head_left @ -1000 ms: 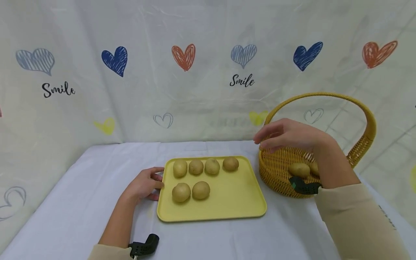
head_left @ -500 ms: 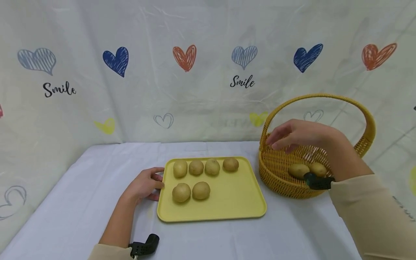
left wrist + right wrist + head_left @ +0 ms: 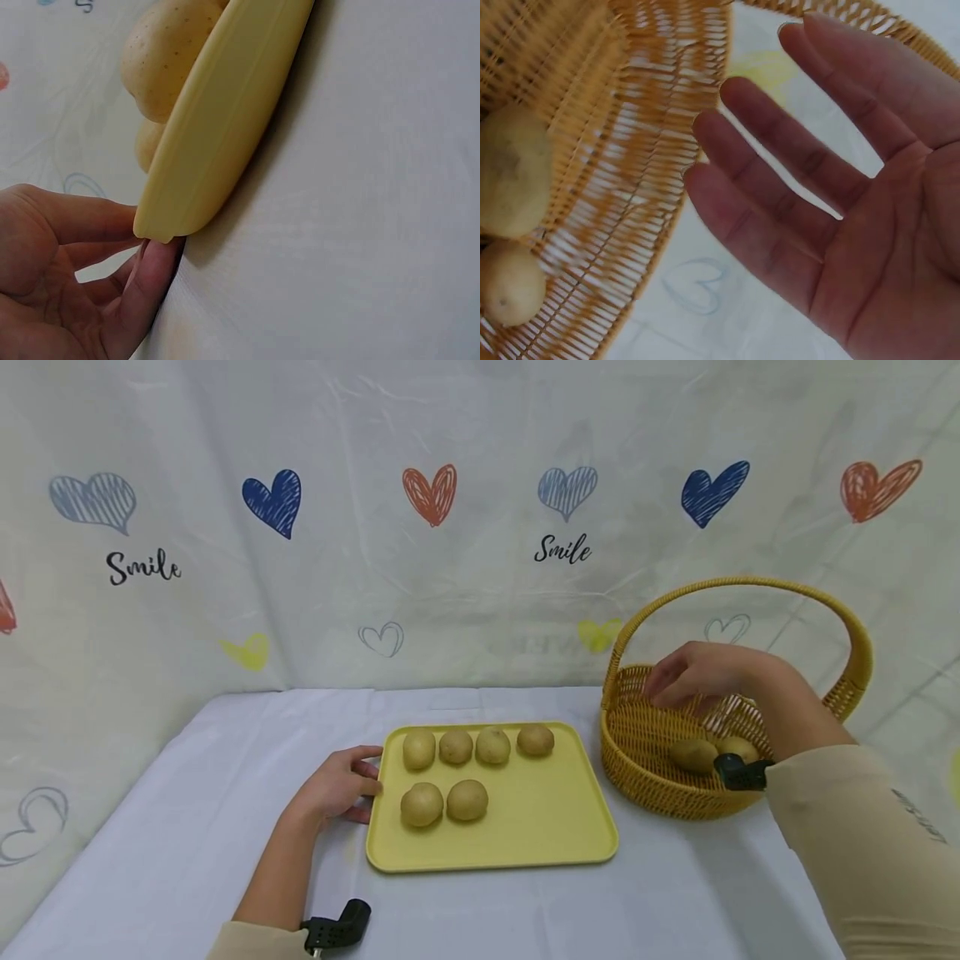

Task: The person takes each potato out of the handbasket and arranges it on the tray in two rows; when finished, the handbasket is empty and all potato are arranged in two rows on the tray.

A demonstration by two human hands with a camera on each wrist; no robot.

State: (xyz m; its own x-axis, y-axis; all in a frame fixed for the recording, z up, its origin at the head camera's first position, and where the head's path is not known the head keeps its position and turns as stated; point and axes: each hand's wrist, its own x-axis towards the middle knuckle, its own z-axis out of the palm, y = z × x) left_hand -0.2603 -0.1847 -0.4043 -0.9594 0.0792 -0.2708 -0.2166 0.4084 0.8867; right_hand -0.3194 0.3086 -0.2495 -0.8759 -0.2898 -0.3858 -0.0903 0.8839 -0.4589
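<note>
At the left edge of a yellow tray, my left hand holds the rim. In the left wrist view, its fingertips meet the rim, one of them just below it. Several potatoes lie on the tray in two rows. Above the wicker basket hovers my right hand, its fingers spread and slightly bent around nothing. Two potatoes rest inside the basket, apart from that hand.
The basket's tall arched handle rises around the right hand. White cloth covers the table, and a curtain printed with hearts hangs behind it.
My right hand has moved right and slightly down, from the basket's left rim to over its inside. The left hand stays at the tray; the potatoes have not moved.
</note>
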